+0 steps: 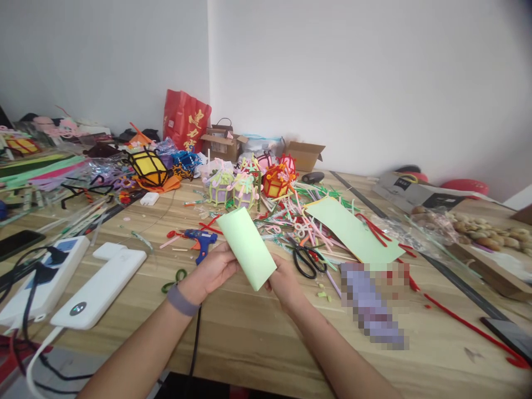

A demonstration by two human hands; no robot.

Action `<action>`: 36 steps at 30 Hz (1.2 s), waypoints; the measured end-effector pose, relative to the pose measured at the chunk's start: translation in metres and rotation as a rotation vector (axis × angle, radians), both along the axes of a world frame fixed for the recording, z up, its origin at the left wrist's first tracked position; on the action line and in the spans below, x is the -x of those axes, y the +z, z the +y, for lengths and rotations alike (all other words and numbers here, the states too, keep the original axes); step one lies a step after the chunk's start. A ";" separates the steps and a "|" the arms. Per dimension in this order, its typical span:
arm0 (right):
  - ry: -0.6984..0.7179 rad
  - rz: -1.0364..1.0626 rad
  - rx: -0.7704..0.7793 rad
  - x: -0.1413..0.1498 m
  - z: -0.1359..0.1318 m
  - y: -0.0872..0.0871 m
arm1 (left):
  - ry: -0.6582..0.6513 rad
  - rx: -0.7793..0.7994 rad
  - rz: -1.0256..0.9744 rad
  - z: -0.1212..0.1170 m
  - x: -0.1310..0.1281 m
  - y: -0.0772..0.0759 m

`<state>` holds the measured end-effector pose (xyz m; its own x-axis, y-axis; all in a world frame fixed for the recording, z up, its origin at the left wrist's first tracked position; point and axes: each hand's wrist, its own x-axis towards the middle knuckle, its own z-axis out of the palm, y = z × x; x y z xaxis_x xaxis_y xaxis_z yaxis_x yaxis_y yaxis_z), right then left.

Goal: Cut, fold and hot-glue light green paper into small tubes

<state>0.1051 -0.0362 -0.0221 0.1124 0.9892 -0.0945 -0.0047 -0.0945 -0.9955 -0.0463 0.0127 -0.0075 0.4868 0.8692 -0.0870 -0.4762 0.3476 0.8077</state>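
Note:
A light green sheet of paper (246,248), curved into a rolled shape, is held up between my two hands above the table. My left hand (218,269) grips its left side, with the fingers partly behind it. At the lower right edge, my right hand (282,277) is closed on the same paper, its fingertips mostly hidden. Just left of the paper lies a blue glue gun (203,244). Black-handled scissors (306,260) rest to the right of my right hand. Further right is a flat green sheet (353,227).
Small pipe-cleaner lanterns (244,191) stand behind the paper amid loose pipe cleaners. A white power bank (100,289) and a power strip (54,277) lie at left with cables. A red bag (185,122) and cardboard boxes (305,156) stand by the wall. A cardboard tray (490,271) is at right.

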 end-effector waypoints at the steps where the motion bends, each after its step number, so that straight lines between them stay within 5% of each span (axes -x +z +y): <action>1: -0.020 -0.011 -0.035 0.000 0.000 0.001 | 0.019 -0.011 -0.014 0.000 0.000 0.001; 11: -0.055 -0.109 -0.141 -0.002 -0.003 0.002 | 0.003 -0.275 -0.200 -0.014 0.007 0.016; 36: 0.008 -0.144 -0.120 0.000 -0.004 0.002 | 0.027 -0.063 -0.340 -0.014 0.006 0.021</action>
<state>0.1053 -0.0400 -0.0199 0.1080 0.9933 0.0410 0.1387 0.0257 -0.9900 -0.0525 -0.0017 0.0138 0.4552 0.8807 0.1310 -0.7305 0.2852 0.6206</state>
